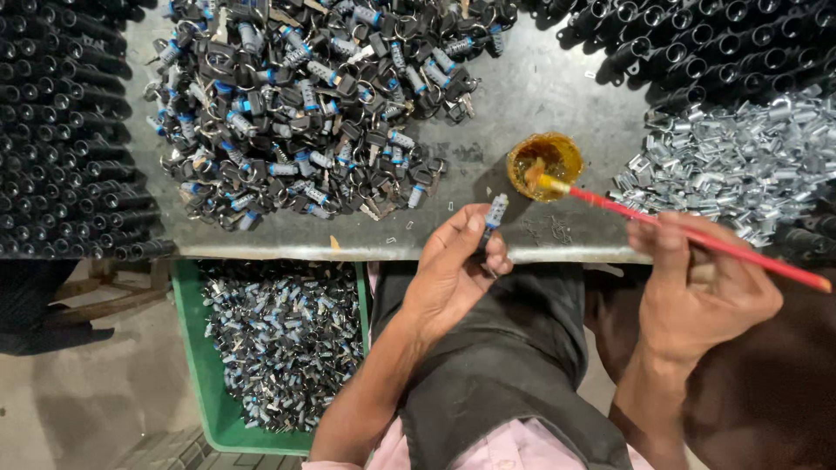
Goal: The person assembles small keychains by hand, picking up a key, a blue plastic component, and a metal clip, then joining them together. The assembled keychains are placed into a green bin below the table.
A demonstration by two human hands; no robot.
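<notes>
My left hand (455,270) grips a small metal lock cylinder (495,211) with a blue band, held upright at the table's front edge. My right hand (701,292) holds a red-handled brush (697,238), its bristle tip dipped in a small round pot (545,164) of amber grease on the grey table (540,87). The pot stands just right of and beyond the cylinder.
A big heap of keys and cylinders (305,96) covers the table's far left. Black tubes (70,130) are stacked left and at the far right (714,43). Shiny metal clips (740,161) lie right. A green crate (196,365) of cylinders sits on the floor.
</notes>
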